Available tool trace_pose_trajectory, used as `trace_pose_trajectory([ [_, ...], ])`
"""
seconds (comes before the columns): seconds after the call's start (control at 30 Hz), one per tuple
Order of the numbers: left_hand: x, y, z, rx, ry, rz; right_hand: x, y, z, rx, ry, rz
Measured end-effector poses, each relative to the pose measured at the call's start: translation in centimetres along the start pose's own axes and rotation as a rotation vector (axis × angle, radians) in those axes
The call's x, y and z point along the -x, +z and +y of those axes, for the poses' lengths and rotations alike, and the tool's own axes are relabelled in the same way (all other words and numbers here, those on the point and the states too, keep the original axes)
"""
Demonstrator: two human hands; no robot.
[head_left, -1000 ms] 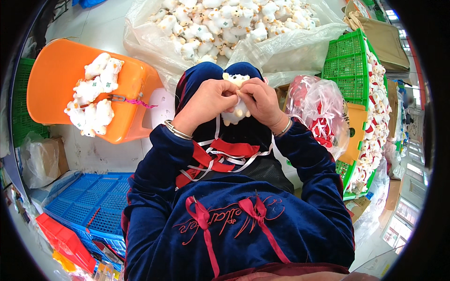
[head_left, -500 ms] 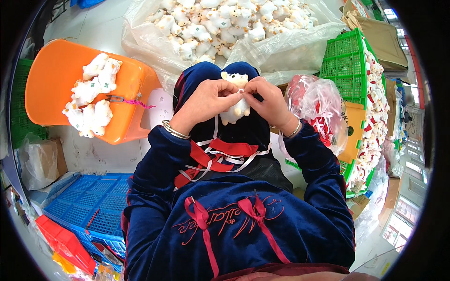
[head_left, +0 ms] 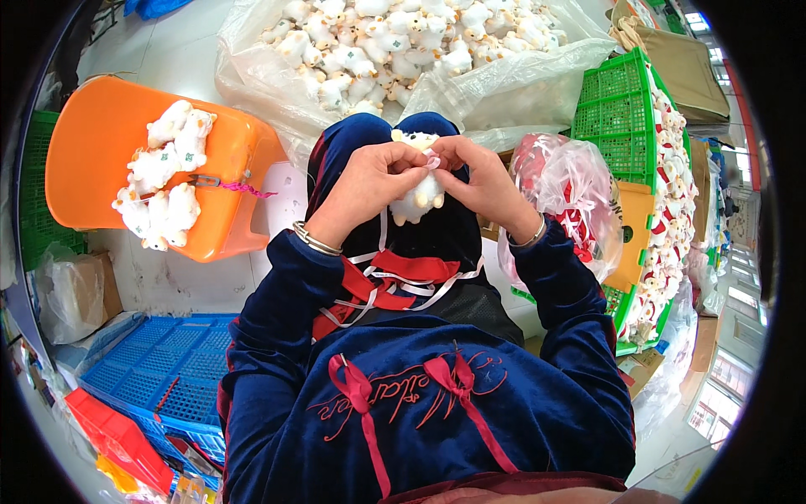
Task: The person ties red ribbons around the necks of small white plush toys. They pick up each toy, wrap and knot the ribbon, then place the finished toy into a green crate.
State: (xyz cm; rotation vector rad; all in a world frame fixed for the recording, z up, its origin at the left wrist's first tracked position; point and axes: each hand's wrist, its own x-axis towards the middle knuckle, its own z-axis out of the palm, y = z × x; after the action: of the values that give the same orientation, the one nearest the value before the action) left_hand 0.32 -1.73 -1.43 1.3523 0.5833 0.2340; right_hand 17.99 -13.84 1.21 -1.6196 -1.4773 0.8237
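A small white plush sheep (head_left: 417, 203) is upright over my knees, its head up and its feet toward me. At its neck, my left hand (head_left: 369, 178) and my right hand (head_left: 484, 183) meet, both closed in a pinch on a thin pale ribbon (head_left: 432, 160). The fingers partly hide the ribbon and the toy's neck. Across my lap lie several red cloth pieces (head_left: 424, 269) with white ribbons trailing from them. One white strand hangs below my left hand.
An orange stool (head_left: 88, 168) at the left bears several plush sheep (head_left: 154, 165) and a small clipper-like tool. A big clear bag (head_left: 512, 105) of plush toys stands ahead. Right are a bag of red pieces (head_left: 579, 193) and a green crate (head_left: 617, 126). Blue crates (head_left: 159, 361) lie lower left.
My fingers have shifted slightly at the sheep's neck, and more of the pale ribbon shows between them. The sheep has tilted a little; the things around are the same.
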Motion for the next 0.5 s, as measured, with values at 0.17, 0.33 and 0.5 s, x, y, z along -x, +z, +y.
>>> trace_pose_trajectory([
  [0.17, -0.02, 0.24, -0.47, -0.002, 0.045, 0.029, -0.11, 0.03, 0.56, -0.025, 0.030, 0.007],
  [0.33, -0.09, 0.28, -0.53, -0.029, 0.063, 0.024, -0.21, 0.08, 0.23, -0.031, 0.055, 0.034],
  [0.5, -0.13, 0.47, -0.66, -0.055, 0.076, 0.041, -0.19, -0.29, -0.02, -0.022, -0.046, 0.023],
])
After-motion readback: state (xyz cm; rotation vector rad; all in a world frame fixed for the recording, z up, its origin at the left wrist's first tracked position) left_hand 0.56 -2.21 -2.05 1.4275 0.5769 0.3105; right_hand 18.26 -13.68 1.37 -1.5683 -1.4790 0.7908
